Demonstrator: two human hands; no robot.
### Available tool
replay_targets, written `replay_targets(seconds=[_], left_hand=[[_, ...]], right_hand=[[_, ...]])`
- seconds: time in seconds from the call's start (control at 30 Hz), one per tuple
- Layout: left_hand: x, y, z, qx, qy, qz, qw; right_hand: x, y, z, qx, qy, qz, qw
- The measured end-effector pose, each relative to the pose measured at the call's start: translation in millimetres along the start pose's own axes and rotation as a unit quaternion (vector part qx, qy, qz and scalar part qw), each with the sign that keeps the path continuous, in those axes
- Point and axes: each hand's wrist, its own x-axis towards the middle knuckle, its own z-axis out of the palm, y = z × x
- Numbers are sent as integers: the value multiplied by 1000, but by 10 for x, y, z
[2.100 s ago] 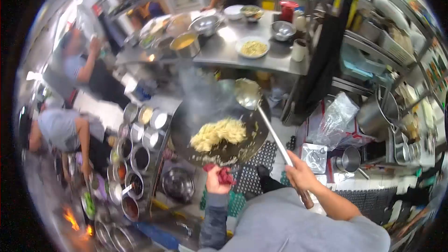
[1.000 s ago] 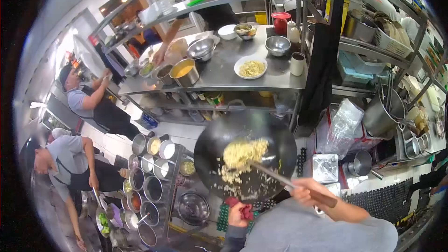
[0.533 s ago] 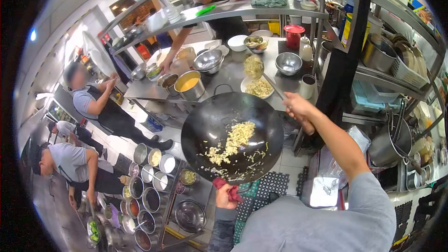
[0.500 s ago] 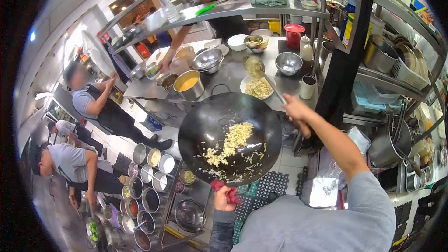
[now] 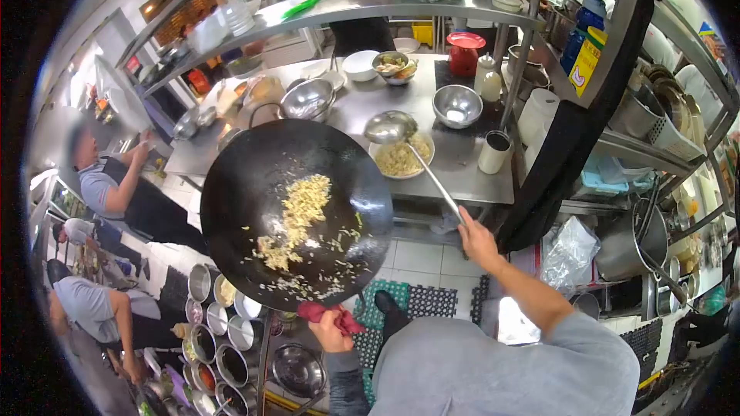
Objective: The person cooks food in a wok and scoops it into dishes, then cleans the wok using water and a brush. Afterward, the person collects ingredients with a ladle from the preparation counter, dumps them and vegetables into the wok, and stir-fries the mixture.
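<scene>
My left hand (image 5: 331,330) is closed on a red cloth (image 5: 340,316) at the near rim of a large black wok (image 5: 231,185). Pale yellow chopped food (image 5: 304,208) lies in the wok, with small bits scattered round it. My right hand (image 5: 479,240) grips the handle of a long metal ladle (image 5: 436,183). The ladle's bowl (image 5: 390,127) looks empty and is over the left back edge of a white plate (image 5: 425,167), which holds similar yellow food (image 5: 399,159).
A steel counter (image 5: 478,185) bears a metal bowl (image 5: 458,106), a white container (image 5: 493,152) and a red-lidded jar (image 5: 464,54). Metal pots of ingredients (image 5: 202,343) stand at the lower left. Co-workers (image 5: 123,192) are at the left; another person (image 5: 362,35) stands behind the counter.
The wok has shifted left and closer to the counter, with my left hand and the cloth. The ladle, which held food, now looks empty over the plate, and the plate holds more food.
</scene>
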Motion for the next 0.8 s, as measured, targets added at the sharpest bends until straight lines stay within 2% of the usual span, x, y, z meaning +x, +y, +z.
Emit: replay_targets(seconds=[0.07,0.17,0.23,0.37,0.47,0.57,0.63,0.7,0.8], left_hand=[[397,-33,-61,9,-5,-6,1000],[789,3,-53,18,-53,9,998],[942,97,172,-49,-50,-33,997],[1506,163,219,-48,-100,-83,990],[1844,258,385,-50,-142,-95,984],[2067,400,575,-75,-130,-86,985],[2243,394,508,-57,-152,-103,981],[2379,408,467,-44,-150,-98,983],[2435,352,370,-9,-151,-103,983]], right_hand=[[-97,-283,-49,105,54,-61,991],[-280,-655,184,166,-4,-49,985],[27,-919,371,140,-30,-85,986],[810,-1389,438,53,-50,-94,993],[1394,-1490,345,-64,-14,-111,992],[1341,-1191,95,-191,-50,-77,977],[973,-952,-163,-214,-60,-88,971],[593,-921,-440,-257,-107,-61,959],[699,-1295,-306,-191,-108,-50,974]])
